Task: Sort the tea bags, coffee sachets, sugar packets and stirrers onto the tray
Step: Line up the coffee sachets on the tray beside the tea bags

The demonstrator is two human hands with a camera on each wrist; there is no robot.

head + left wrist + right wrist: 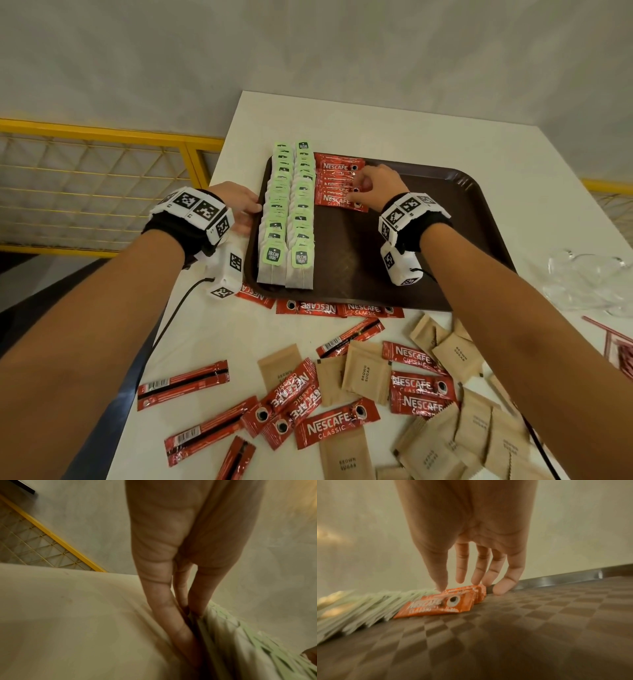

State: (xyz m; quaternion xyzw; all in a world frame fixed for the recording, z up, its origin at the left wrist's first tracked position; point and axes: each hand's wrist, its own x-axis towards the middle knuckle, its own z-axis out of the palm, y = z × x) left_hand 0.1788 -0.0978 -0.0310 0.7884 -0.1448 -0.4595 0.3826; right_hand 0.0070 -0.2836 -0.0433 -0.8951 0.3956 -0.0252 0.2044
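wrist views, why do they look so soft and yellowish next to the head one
Head view: sharp, neutral light, labels on the coffee sachets readable, edges bowed by the wide lens. Left wrist view: warm cast, tea bags smeared. Right wrist view: same cast, sachets look orange, tray blurred up close.

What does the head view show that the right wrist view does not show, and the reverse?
Only the head view shows the left hand touching the tray's left edge, the loose coffee sachets and brown sugar packets on the white table.

Only the right wrist view shows the tray's checkered surface and the straight fingertips touching the sachets.

Both show the right hand, the row of coffee sachets on the tray and the tea bags.
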